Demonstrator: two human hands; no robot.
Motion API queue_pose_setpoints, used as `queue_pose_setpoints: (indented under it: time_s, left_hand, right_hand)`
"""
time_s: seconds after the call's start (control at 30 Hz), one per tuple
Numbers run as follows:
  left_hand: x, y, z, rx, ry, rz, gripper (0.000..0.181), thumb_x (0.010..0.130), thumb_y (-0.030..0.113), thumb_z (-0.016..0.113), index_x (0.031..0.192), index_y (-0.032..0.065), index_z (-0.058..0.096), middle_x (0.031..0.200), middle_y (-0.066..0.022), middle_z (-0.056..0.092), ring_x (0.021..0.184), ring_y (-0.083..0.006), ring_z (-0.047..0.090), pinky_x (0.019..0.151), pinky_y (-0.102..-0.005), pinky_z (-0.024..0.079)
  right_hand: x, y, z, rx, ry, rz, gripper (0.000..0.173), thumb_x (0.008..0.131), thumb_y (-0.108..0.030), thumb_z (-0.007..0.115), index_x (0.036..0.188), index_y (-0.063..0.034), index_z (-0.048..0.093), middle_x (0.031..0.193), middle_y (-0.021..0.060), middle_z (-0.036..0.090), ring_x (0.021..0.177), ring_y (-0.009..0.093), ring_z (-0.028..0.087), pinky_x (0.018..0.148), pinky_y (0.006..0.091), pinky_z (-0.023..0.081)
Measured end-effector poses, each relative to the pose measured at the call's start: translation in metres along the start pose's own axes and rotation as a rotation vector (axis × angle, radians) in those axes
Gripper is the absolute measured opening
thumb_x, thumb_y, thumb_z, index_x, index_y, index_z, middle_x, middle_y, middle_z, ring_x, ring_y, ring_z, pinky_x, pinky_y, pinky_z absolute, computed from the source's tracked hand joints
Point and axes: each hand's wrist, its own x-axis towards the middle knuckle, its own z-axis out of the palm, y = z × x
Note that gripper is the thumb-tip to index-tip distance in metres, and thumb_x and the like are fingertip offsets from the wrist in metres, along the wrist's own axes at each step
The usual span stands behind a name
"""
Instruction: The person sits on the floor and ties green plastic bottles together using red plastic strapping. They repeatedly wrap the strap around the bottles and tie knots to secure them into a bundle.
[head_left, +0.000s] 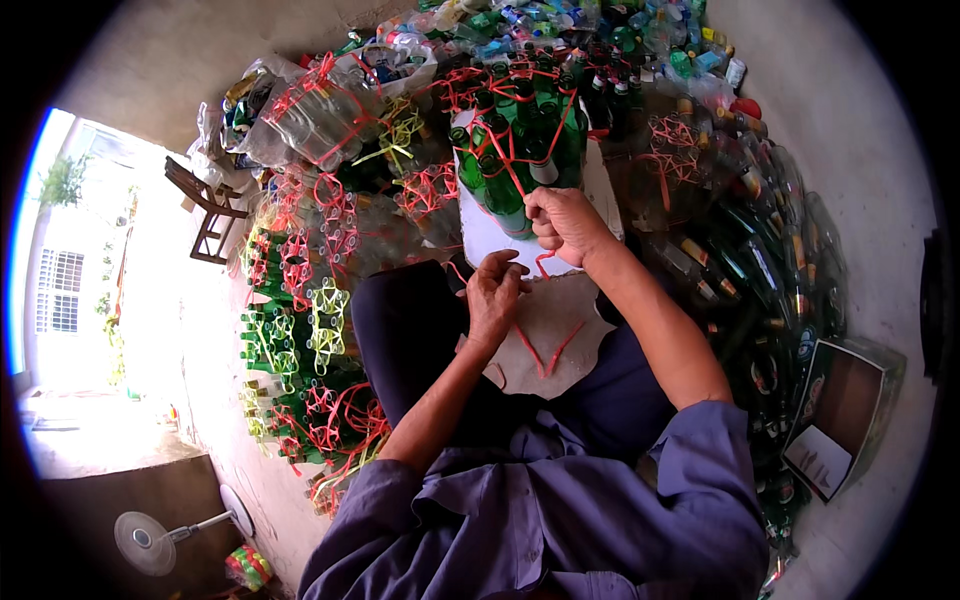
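Note:
A cluster of green glass bottles (501, 196) stands upright on a white board (481, 244) before me, with red plastic twine (513, 174) laced around the necks. My right hand (564, 223) is closed in a fist on the twine's end, at the near right side of the cluster. The strand runs taut from the necks to this fist, and a short tail hangs below it. Nearer to me, my left hand (495, 291) hovers by the board's front edge, fingers bent and apart, with nothing visible in it. A loose red twine piece (538, 361) lies on the floor between my knees.
Bundles of tied bottles (326, 326) fill the left side. Loose glass bottles (765, 247) are heaped at the right, near an open cardboard box (844, 409). Plastic bottles (540, 26) pile up behind. A wooden chair (206, 206) and a fan (146, 541) stand farther left.

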Motion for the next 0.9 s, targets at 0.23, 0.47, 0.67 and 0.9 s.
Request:
queue_pose_setpoints:
  time_s: [0.23,0.47,0.67,0.9]
  left_hand:
    - [0.048,0.095,-0.009,0.717,0.224,0.767,0.040,0.078,-0.001,0.067,0.117,0.0032,0.061,0.114,-0.0151,0.065,0.110,-0.0347,0.059,0.095,-0.0433,0.048]
    - [0.115,0.136,-0.004,1.158,-0.018,0.870,0.079,0.072,0.018,0.078,0.144,0.0049,0.046,0.143,-0.0186,0.054,0.135,-0.0395,0.047,0.111,-0.0492,0.035]
    - [0.146,0.133,-0.001,1.273,-0.092,0.796,0.079,0.074,0.032,0.080,0.142,0.0039,0.050,0.140,-0.0161,0.059,0.130,-0.0327,0.055,0.109,-0.0461,0.033]
    - [0.149,0.128,0.003,1.198,-0.053,0.874,0.060,0.075,0.029,0.078,0.126,0.0057,0.056,0.116,-0.0087,0.066,0.108,-0.0281,0.065,0.101,-0.0488,0.035]
  right_hand:
    - [-0.007,-0.009,-0.005,-0.067,0.018,-0.086,0.019,0.087,-0.013,0.061,0.070,-0.0079,0.056,0.055,-0.0067,0.037,0.042,0.004,0.027,0.039,0.0253,0.018]
    - [-0.008,-0.017,-0.005,-0.193,0.064,-0.221,0.022,0.089,-0.012,0.063,0.069,-0.0041,0.058,0.054,-0.0035,0.044,0.040,0.004,0.032,0.038,0.0258,0.020]
    - [-0.008,-0.024,-0.009,-0.182,0.048,-0.243,0.022,0.090,-0.012,0.062,0.071,-0.0029,0.058,0.053,-0.0037,0.044,0.038,0.005,0.030,0.037,0.0257,0.020]
    - [-0.005,-0.022,-0.011,-0.274,0.048,-0.299,0.023,0.091,-0.012,0.061,0.070,-0.0022,0.059,0.053,-0.0046,0.044,0.038,0.004,0.032,0.037,0.0261,0.022]
